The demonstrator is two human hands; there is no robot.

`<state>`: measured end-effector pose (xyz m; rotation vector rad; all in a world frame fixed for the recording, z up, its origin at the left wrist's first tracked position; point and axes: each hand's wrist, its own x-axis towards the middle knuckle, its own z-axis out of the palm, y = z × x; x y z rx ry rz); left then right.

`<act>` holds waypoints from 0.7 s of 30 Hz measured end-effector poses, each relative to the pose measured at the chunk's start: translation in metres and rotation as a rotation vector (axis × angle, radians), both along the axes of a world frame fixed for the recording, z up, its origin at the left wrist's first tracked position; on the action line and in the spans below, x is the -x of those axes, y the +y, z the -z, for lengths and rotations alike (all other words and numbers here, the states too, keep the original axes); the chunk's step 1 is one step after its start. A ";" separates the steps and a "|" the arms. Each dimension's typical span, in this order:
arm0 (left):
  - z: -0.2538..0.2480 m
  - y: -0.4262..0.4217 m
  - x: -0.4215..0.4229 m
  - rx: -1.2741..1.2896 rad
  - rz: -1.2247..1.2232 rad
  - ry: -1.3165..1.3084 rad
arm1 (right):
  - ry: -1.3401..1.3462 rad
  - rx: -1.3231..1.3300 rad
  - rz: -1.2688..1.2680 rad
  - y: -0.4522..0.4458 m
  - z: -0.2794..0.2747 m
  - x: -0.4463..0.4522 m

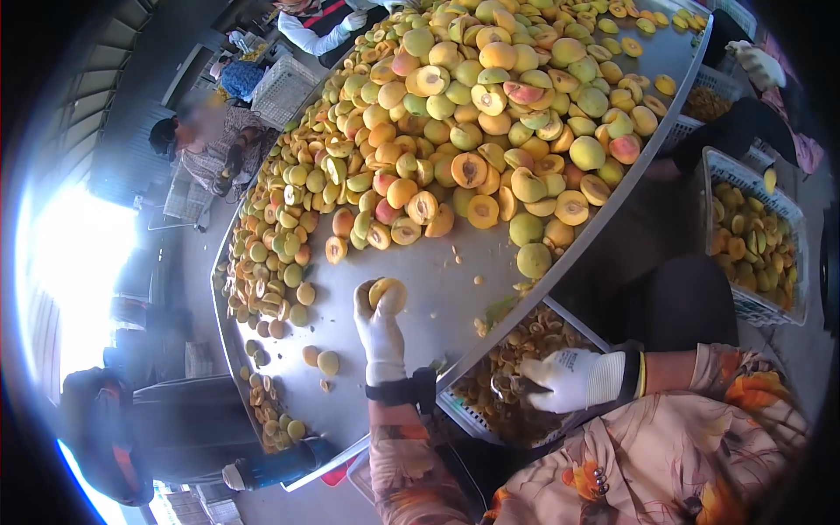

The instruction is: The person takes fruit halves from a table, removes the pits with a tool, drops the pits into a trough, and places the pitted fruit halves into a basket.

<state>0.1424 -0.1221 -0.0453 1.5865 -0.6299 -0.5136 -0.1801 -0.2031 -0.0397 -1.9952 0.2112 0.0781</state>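
Note:
My left hand point(378, 328), in a white glove, is raised over the near part of the metal table point(420, 289). Its fingers are closed round a yellow peach point(388, 296); whether it is whole or a half I cannot tell. My right hand point(564, 381), gloved too, is low over a crate of brown peach pits point(516, 350) below the table's edge. Those fingers are curled round a small tool with a shiny curved metal end point(499, 385); its handle is hidden. A big heap of peaches point(472, 131), many halved with pits showing, covers the far part of the table.
A raised metal rim point(604, 214) runs along the table's right side. A white crate of peach halves point(757, 245) stands at the right. Co-workers sit round the table, one in a patterned top point(223, 144) at the left and one with a white glove point(759, 66) at upper right.

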 end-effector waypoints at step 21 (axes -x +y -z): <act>-0.084 0.115 0.254 0.417 -0.075 0.222 | -0.549 0.249 0.182 0.086 -0.052 0.024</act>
